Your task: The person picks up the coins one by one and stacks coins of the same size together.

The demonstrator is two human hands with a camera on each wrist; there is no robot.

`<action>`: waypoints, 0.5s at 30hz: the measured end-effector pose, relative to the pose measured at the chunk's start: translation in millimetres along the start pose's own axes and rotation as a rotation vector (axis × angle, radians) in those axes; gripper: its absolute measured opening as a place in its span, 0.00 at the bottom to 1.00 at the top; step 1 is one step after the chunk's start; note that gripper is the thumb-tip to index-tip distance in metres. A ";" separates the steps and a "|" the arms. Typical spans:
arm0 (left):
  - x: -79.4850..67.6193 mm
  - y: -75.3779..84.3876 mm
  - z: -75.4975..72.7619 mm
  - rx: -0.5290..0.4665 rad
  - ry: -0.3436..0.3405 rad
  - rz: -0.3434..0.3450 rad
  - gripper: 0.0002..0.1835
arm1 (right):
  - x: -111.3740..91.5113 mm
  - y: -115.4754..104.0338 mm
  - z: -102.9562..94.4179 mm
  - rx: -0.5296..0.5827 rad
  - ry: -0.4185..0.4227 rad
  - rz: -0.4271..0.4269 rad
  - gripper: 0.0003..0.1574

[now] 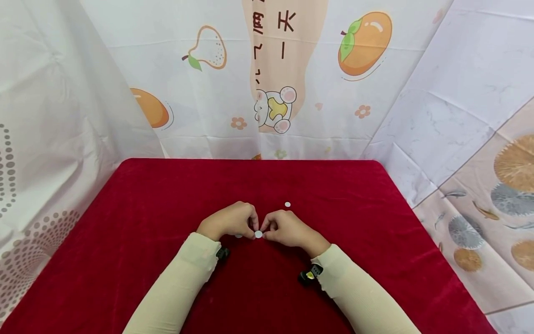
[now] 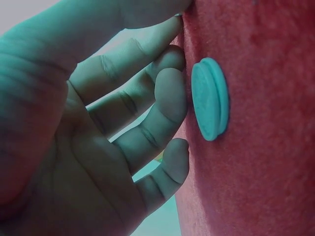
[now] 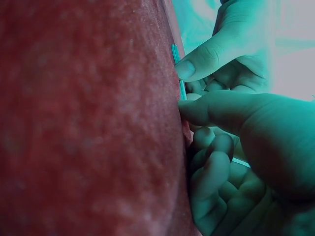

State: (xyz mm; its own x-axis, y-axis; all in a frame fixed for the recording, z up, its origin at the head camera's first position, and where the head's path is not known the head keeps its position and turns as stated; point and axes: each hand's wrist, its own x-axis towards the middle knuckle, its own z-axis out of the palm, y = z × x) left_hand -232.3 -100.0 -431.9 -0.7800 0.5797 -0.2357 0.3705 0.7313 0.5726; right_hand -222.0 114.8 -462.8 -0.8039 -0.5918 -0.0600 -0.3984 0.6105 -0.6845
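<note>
A small white disc (image 1: 258,234) lies on the red cloth between my two hands, appearing thin and edge-on in the right wrist view (image 3: 182,90). My left hand (image 1: 234,220) pinches its left edge with thumb and forefinger, and my right hand (image 1: 291,228) pinches the opposite edge. Another disc (image 1: 238,236) shows partly under the left hand; from the left wrist it looks like two thin round layers (image 2: 209,98) stacked, apart from the curled fingers. The left fingertips on the middle disc are out of sight in the left wrist view.
A third white disc (image 1: 287,204) lies beyond my right hand. Red velvety cloth (image 1: 167,195) covers the table, whose far edge meets a printed white curtain (image 1: 208,106). More curtains hang at both sides. Dark wrist bands (image 1: 310,274) sit at both cuffs.
</note>
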 end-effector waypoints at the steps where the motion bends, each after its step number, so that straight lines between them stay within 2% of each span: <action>1: 0.0 -0.2 0.0 -0.001 0.000 -0.001 0.08 | -0.1 -0.5 -0.1 0.000 0.000 0.000 0.05; 15: -1.3 -1.4 0.3 -0.026 -0.017 -0.006 0.07 | -0.5 -2.5 -0.4 -0.007 0.008 0.003 0.05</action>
State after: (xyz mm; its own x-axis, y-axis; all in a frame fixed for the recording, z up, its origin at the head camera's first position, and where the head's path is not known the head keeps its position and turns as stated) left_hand -231.6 -101.7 -432.6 -0.7736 0.5812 -0.2525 0.3523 0.7257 0.5909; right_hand -220.8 113.8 -460.8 -0.8087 -0.5856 -0.0560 -0.3991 0.6162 -0.6790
